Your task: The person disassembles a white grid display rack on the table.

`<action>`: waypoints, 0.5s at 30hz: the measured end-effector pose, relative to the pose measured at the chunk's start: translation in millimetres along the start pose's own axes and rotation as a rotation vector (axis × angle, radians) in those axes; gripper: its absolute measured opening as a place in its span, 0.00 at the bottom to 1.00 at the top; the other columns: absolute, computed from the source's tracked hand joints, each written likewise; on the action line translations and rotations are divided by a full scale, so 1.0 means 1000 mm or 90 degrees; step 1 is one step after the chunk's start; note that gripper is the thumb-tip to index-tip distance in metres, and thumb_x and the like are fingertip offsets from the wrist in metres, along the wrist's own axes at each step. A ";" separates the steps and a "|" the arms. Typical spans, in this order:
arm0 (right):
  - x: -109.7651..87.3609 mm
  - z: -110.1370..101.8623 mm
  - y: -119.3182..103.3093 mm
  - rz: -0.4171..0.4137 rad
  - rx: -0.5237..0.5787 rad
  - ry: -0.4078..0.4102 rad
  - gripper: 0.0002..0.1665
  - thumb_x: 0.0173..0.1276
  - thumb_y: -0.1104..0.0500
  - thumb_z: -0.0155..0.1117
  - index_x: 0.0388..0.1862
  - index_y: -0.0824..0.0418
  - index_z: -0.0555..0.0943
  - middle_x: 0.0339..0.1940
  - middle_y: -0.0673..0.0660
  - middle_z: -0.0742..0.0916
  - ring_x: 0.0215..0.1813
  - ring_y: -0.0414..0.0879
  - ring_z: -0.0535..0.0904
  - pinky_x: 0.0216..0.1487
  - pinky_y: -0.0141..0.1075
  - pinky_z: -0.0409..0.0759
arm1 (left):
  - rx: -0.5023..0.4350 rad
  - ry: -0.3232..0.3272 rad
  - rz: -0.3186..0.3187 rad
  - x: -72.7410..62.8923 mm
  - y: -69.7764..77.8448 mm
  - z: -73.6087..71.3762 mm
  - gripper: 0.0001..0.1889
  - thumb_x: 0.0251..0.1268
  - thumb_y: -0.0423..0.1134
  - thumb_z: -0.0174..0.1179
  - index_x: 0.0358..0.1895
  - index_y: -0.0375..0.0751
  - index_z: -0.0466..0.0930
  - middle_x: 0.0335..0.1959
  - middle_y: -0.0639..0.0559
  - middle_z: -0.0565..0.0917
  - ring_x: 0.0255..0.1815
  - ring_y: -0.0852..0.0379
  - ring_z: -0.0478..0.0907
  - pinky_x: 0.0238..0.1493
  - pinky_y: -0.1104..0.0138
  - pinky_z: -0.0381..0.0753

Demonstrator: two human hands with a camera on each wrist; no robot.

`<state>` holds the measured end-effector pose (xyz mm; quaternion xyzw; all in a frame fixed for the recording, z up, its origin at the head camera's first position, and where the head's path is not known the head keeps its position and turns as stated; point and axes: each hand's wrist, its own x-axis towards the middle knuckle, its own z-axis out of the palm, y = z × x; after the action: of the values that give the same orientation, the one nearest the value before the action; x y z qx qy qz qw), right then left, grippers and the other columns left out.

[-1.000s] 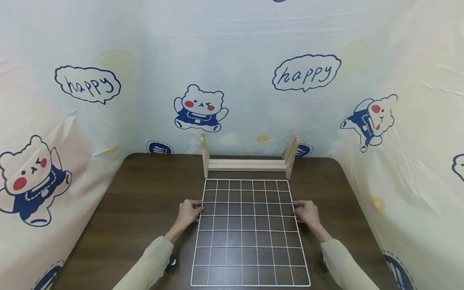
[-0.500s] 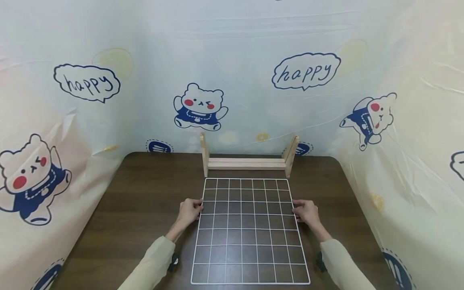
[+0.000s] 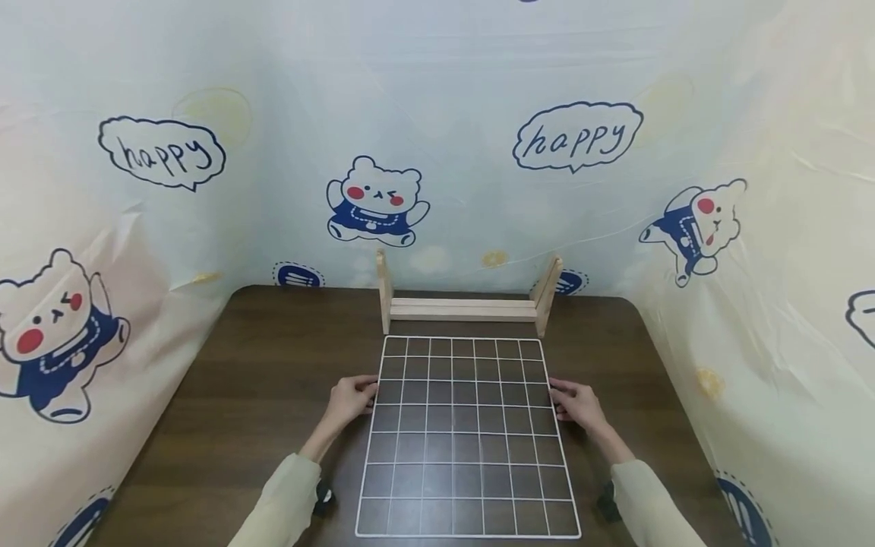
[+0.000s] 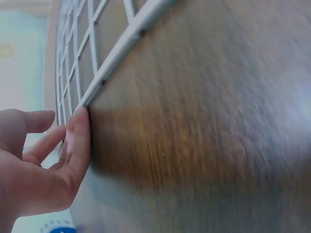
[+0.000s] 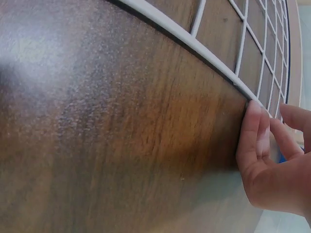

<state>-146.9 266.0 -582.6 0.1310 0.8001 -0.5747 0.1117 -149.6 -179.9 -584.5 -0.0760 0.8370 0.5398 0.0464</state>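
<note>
A white wire grid panel [image 3: 465, 437] lies flat on the dark wooden table [image 3: 273, 365]. My left hand [image 3: 352, 399] is at the panel's left edge and my right hand [image 3: 577, 403] is at its right edge, both about halfway along. In the left wrist view the left hand [image 4: 60, 145] has its fingertips against the grid's rim wire [image 4: 121, 46], with the thumb held apart above. In the right wrist view the right hand [image 5: 265, 145] touches the rim wire [image 5: 194, 43] the same way. Both hands' fingers look fairly straight.
A low wooden stand [image 3: 465, 309] with two upright ends sits just beyond the grid's far edge. Plastic sheeting [image 3: 752, 304] printed with bears and "happy" bubbles walls in the back and both sides. Bare table [image 3: 649, 357] lies left and right of the grid.
Almost nothing: the head view shifted slightly, and both hands stay at the grid's side edges. The grid still lies flat in front of the stand.
</note>
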 end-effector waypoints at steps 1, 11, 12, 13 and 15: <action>0.000 0.000 0.000 0.007 0.016 -0.008 0.22 0.71 0.64 0.58 0.62 0.73 0.74 0.28 0.57 0.82 0.26 0.42 0.78 0.27 0.33 0.85 | -0.028 -0.006 -0.018 0.000 -0.001 -0.002 0.14 0.66 0.29 0.58 0.51 0.25 0.80 0.27 0.40 0.83 0.22 0.56 0.81 0.23 0.65 0.86; 0.001 -0.017 -0.002 0.066 0.108 -0.088 0.27 0.76 0.56 0.53 0.63 0.76 0.70 0.34 0.60 0.82 0.31 0.46 0.81 0.35 0.34 0.86 | -0.226 -0.113 -0.165 0.006 -0.008 -0.023 0.23 0.79 0.44 0.43 0.59 0.24 0.72 0.42 0.38 0.83 0.39 0.50 0.82 0.39 0.57 0.87; 0.001 -0.017 -0.002 0.068 0.109 -0.090 0.27 0.76 0.56 0.52 0.64 0.76 0.70 0.35 0.61 0.82 0.32 0.46 0.81 0.36 0.35 0.86 | -0.233 -0.118 -0.171 0.005 -0.009 -0.024 0.24 0.80 0.44 0.41 0.60 0.24 0.72 0.43 0.38 0.82 0.40 0.49 0.82 0.40 0.57 0.86; 0.001 -0.017 -0.001 0.067 0.110 -0.090 0.27 0.77 0.55 0.51 0.64 0.76 0.70 0.35 0.61 0.82 0.33 0.46 0.81 0.36 0.35 0.86 | -0.235 -0.124 -0.174 0.005 -0.010 -0.025 0.25 0.80 0.45 0.40 0.61 0.25 0.71 0.45 0.37 0.82 0.41 0.49 0.82 0.42 0.56 0.86; 0.001 -0.016 0.000 0.065 0.119 -0.083 0.27 0.77 0.55 0.50 0.63 0.76 0.70 0.36 0.61 0.83 0.33 0.47 0.81 0.37 0.34 0.85 | -0.244 -0.130 -0.175 0.003 -0.011 -0.027 0.25 0.80 0.46 0.39 0.62 0.26 0.69 0.47 0.36 0.82 0.44 0.48 0.82 0.44 0.56 0.85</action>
<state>-148.4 280.9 -578.1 0.1437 0.7263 -0.6476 0.1803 -150.8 -209.2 -584.4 -0.1418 0.6924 0.6819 0.1882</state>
